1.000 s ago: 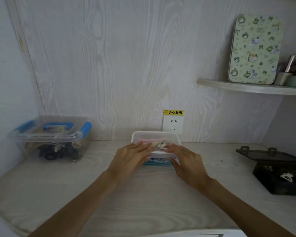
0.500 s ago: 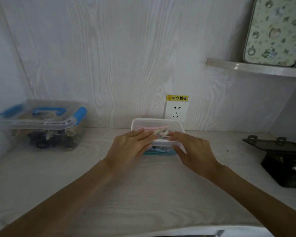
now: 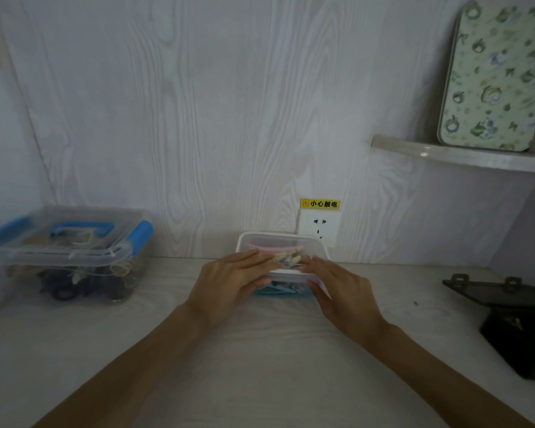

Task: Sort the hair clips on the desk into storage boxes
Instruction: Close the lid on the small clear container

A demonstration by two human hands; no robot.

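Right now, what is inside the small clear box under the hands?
Inside the small clear box: pink hair clips and pale ones, blue lower down. Both hands cover the front; the rest is hidden.

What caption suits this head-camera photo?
Both hands, left hand and right hand, rest on a clear box of pastel hair clips.

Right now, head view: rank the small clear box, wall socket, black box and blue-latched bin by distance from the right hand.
1. small clear box, under the right hand, centre of desk.
2. wall socket, on the wall just behind it.
3. black box, far right.
4. blue-latched bin, far left.
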